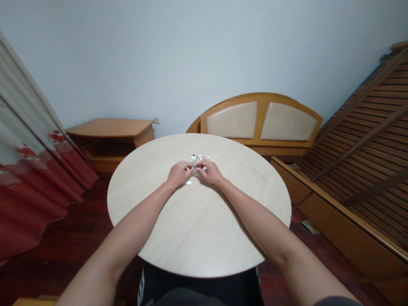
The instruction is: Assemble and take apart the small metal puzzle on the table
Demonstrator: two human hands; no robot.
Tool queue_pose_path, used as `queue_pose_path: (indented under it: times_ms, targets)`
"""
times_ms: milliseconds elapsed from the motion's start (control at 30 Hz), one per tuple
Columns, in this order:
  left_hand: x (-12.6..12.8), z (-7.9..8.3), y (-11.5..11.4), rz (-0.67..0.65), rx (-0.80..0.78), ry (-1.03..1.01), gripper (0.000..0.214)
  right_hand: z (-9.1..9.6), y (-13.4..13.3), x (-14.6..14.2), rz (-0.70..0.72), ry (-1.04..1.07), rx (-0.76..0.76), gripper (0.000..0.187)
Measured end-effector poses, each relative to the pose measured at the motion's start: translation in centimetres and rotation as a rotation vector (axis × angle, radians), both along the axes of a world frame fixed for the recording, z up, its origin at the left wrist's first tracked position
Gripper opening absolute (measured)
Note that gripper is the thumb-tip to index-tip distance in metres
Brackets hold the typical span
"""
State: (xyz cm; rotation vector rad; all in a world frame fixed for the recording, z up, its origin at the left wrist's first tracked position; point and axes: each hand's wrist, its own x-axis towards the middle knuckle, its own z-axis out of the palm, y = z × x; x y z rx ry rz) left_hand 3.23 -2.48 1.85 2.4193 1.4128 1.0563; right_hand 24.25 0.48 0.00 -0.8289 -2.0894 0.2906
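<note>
Both my arms reach out over a round pale wooden table (197, 229). My left hand (179, 173) and my right hand (210, 171) meet near the table's middle, fingertips pinched together on a small dark piece I cannot make out. Several small silvery and white bits (198, 157) lie scattered just beyond my fingers. One more small light piece (188, 182) rests on the table under my left hand's edge.
A low wooden side table (111, 127) stands at the back left. A wooden headboard with beige pads (259, 121) leans on the wall behind. A slatted bed frame (360, 148) stands tilted at right. A red-and-white curtain (28, 170) hangs at left.
</note>
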Motion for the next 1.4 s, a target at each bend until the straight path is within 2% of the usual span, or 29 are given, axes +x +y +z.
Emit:
queue_pose_path:
  times_ms: [233,433,533,700,833,1167,1400]
  targets:
    - [-0.5,0.2,0.2,-0.014,-0.028,-0.031,0.021,0.1,0.4,0.5,-0.017,0.024,0.012,0.013]
    - [-3.3,0.5,1.0,-0.096,-0.381,0.026,0.029,-0.3,2.6,4.6,-0.248,0.058,-0.118,0.012]
    - [-4.0,0.6,1.2,-0.107,-0.445,0.061,0.034,-0.8,3.3,6.2,-0.334,-0.02,-0.213,0.011]
    - [-3.8,0.7,1.1,-0.092,-0.465,0.071,0.042,-1.0,3.3,6.8,-0.352,-0.153,-0.25,0.011]
    - [-3.7,0.6,1.1,-0.079,-0.455,0.072,0.04,-1.0,3.1,6.4,-0.318,-0.192,-0.235,0.012]
    - [-3.5,0.2,1.3,-0.02,-0.39,0.14,0.039,-1.4,3.4,5.6,-0.207,-0.216,-0.128,0.013]
    - [-3.4,0.3,1.2,-0.037,-0.367,0.144,0.042,-2.3,4.0,6.0,-0.264,-0.096,-0.196,0.02]
